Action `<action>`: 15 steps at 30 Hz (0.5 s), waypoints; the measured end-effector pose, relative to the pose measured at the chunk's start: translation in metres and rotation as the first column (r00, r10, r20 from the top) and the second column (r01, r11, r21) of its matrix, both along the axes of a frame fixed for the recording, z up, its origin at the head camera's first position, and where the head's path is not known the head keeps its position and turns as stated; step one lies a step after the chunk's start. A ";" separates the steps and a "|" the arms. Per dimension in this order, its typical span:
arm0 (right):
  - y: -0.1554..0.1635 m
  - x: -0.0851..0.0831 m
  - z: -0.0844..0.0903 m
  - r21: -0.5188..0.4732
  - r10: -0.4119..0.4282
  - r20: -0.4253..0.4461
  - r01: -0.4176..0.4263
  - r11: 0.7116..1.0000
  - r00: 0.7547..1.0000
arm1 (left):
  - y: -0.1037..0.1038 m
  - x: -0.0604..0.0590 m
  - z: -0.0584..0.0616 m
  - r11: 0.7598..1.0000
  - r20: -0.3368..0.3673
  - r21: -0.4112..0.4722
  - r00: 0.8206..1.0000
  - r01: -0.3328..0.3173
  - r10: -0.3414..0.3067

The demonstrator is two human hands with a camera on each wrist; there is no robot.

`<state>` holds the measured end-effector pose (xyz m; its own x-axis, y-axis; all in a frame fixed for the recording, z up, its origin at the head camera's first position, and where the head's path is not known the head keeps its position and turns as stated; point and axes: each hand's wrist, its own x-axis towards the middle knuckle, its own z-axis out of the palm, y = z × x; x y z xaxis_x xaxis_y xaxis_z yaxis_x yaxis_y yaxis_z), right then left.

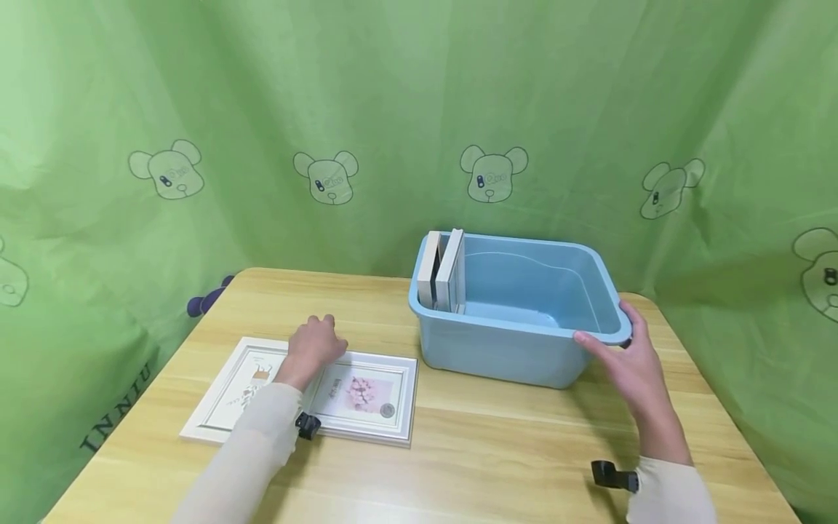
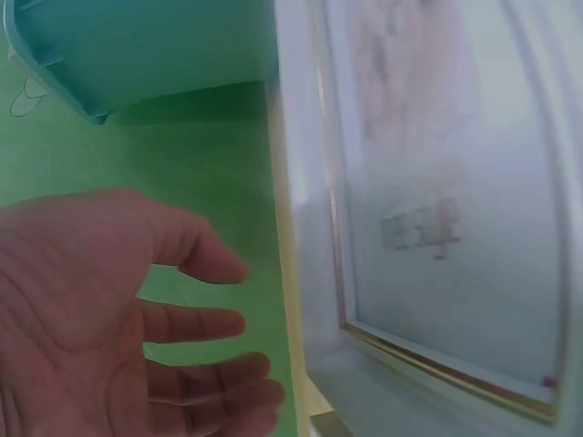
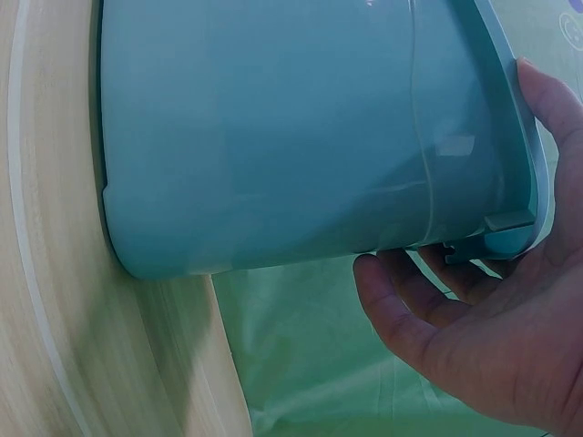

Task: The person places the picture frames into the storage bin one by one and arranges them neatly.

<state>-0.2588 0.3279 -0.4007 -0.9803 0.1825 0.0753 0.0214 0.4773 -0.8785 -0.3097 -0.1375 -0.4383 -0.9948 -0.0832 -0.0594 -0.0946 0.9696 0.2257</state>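
Two hands working at a wooden bench [image 1: 497,451]: one on a picture frame, one on a blue tub.

The left hand [image 1: 313,348] is resting over the far edge of a white picture frame [image 1: 366,399] that is lying flat on the left half of the bench; in the left wrist view its fingers [image 2: 196,323] are hanging relaxed and open, gripping nothing. The right hand [image 1: 628,364] is holding the near right corner of the blue tub [image 1: 497,349], thumb lying on the rim and fingers [image 3: 414,291] curling under the lip. The tub is sitting right of the frame (two more white frames [image 1: 441,271] are standing on edge against its left wall).
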 end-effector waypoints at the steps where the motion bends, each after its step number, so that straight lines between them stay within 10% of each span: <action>1: 0.000 0.000 0.000 0.000 0.000 0.003 0.000 1.000 1.000 | 0.000 0.001 -0.002 1.000 0.011 -0.014 1.000 -0.006 0.006; 15: 0.001 0.000 0.001 0.003 0.000 -0.006 0.000 1.000 1.000 | -0.001 0.014 -0.026 0.998 0.071 -0.048 0.997 -0.037 0.040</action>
<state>-0.2584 0.3286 -0.3999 -0.9799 0.1823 0.0813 0.0165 0.4799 -0.8771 -0.2960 -0.1382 -0.4643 -0.9840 -0.1260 -0.1263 -0.1468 0.9741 0.1718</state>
